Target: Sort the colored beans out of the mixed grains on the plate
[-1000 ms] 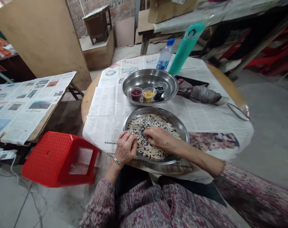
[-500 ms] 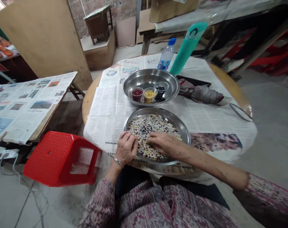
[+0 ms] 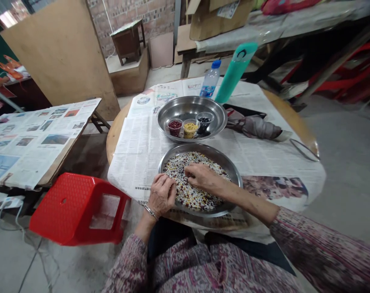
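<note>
A steel basin [image 3: 236, 183] stands at the near side of the table, with mixed white, yellow, dark red and black grains and beans [image 3: 200, 199] spread over its bottom. Over its left rim rests my left hand [image 3: 162, 194], fingers curled closed; whatever they hold is hidden. My right hand [image 3: 201, 178] reaches over the middle of the mix, fingertips pinched together just at the grains. Behind is a second steel basin [image 3: 219, 118], holding three clear cups: red beans [image 3: 175, 127], yellow beans [image 3: 191, 129] and black beans [image 3: 204, 120].
Newspaper [image 3: 126, 142] covers the round table. Behind the far basin stand a water bottle [image 3: 209, 81] and a teal bottle [image 3: 235, 75]. A folded grey umbrella [image 3: 258, 125] lies to the right. A red stool [image 3: 68, 207] is at the left, beside a newspaper-covered table [image 3: 35, 138].
My right hand has moved slightly away from me and to the left over the mix, its sleeve coming further into view. My left hand stays at the rim. The view has tilted a little.
</note>
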{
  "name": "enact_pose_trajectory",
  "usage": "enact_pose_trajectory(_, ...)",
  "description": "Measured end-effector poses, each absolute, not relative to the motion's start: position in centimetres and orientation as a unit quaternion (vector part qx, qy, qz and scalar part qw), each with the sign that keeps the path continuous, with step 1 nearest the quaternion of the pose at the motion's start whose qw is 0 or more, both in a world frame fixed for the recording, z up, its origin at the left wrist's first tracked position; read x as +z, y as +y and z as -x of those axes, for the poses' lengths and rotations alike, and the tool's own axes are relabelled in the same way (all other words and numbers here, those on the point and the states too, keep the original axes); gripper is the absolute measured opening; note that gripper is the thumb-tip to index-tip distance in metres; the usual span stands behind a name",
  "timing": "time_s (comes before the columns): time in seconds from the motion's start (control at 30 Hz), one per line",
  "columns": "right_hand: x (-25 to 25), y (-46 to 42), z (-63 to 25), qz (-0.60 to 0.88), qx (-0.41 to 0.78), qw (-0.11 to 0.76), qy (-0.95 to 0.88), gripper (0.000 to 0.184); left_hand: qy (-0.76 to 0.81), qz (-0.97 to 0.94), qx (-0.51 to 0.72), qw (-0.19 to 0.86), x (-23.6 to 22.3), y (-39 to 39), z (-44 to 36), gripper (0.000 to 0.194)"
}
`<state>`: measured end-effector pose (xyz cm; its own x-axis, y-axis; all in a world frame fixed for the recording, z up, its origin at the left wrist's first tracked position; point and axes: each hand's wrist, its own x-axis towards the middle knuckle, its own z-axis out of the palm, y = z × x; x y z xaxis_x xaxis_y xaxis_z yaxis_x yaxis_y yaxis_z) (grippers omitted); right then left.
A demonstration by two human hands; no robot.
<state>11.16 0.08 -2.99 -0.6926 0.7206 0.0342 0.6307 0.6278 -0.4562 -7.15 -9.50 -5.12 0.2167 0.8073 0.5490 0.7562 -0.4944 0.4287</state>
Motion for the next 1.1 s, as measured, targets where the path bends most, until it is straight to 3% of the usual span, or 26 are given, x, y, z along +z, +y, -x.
enact_pose_trajectory(0.17, -2.3, -1.7, -10.8, 0.310, 0.311, 0.158, -0.885, 0.019, 0.501, -0.781, 0.373, 0.032, -5.1, -9.5, 7.2, 0.013)
enact_pose_trajectory(0.27, -2.4, -3.2, -11.9, 0.257, 0.259, 0.192, -0.911, 0.024, 0.496, -0.782, 0.376, 0.033, -5.0, -9.6, 7.3, 0.012)
enact_pose_trajectory(0.43, -3.1, -3.8, -15.7, 0.354, 0.131, 0.294, -0.878, 0.023, 0.509, -0.805, 0.304, 0.039, -3.0, -9.8, 6.9, 0.007)
enact_pose_trajectory(0.5, -3.6, -3.5, -17.2, 0.381, 0.120, 0.306, -0.864, 0.023, 0.531, -0.817, 0.222, 0.050, -1.6, -9.8, 6.3, 0.021)
enact_pose_trajectory(0.6, -4.6, -3.4, -18.4, 0.408, 0.123, 0.311, -0.849, 0.023, 0.588, -0.800, 0.103, 0.058, -0.1, -9.4, 5.1, 0.062)
enact_pose_trajectory(0.67, -5.1, -3.5, -18.3, 0.416, 0.128, 0.325, -0.839, 0.024, 0.619, -0.781, 0.051, 0.064, 0.1, -9.0, 4.4, 0.072)
enact_pose_trajectory(0.9, -5.5, -4.2, -17.1, 0.450, 0.135, 0.425, -0.774, 0.031, 0.590, -0.788, 0.059, 0.166, -1.7, -7.8, 1.7, 0.030)
enact_pose_trajectory(1.1, -6.2, -4.7, -17.3, 0.460, 0.116, 0.472, -0.743, 0.042, 0.471, -0.864, 0.096, 0.149, -2.0, -6.4, -0.5, 0.032)
